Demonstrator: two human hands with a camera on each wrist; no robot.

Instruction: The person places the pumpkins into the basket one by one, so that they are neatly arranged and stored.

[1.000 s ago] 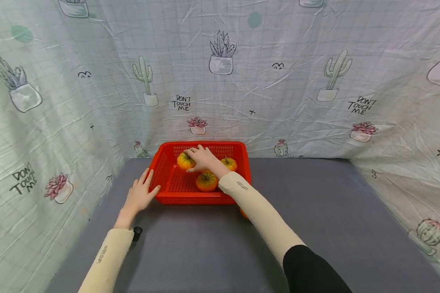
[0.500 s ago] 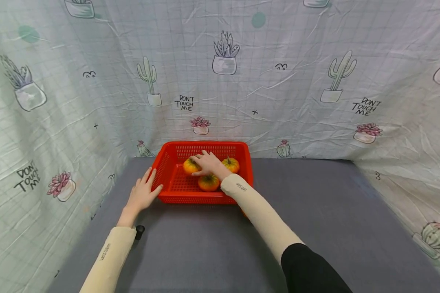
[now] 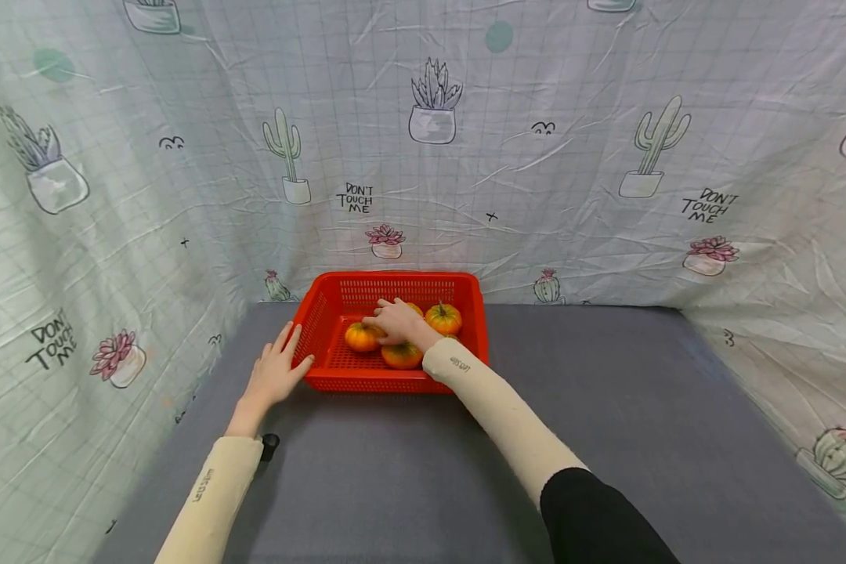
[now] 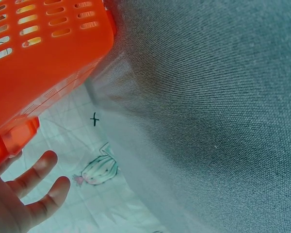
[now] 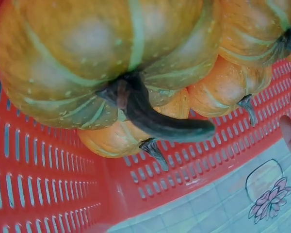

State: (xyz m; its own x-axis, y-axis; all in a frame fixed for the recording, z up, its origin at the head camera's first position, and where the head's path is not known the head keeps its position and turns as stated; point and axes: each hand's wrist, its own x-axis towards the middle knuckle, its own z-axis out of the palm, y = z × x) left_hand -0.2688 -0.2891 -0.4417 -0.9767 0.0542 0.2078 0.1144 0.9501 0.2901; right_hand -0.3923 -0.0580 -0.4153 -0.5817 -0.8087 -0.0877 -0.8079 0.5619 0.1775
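Inside the red plastic basket, my right hand reaches over the left small orange pumpkin, with thumb and fingers around its right and top side. Another pumpkin sits under the wrist, a third lies at the right, and one more shows partly behind the hand. In the right wrist view a near pumpkin with a dark curved stem fills the upper left; fingertips enter at the right edge. My left hand rests its spread fingers at the basket's left rim.
A grey cloth-covered table spreads in front and to the right. Behind and at both sides hangs a pale curtain printed with cacti. A small black object shows beside the left wrist.
My right hand has moved rightward and toward me in the basket. The left pumpkin has come forward from farther back. The left hand stays at the rim.
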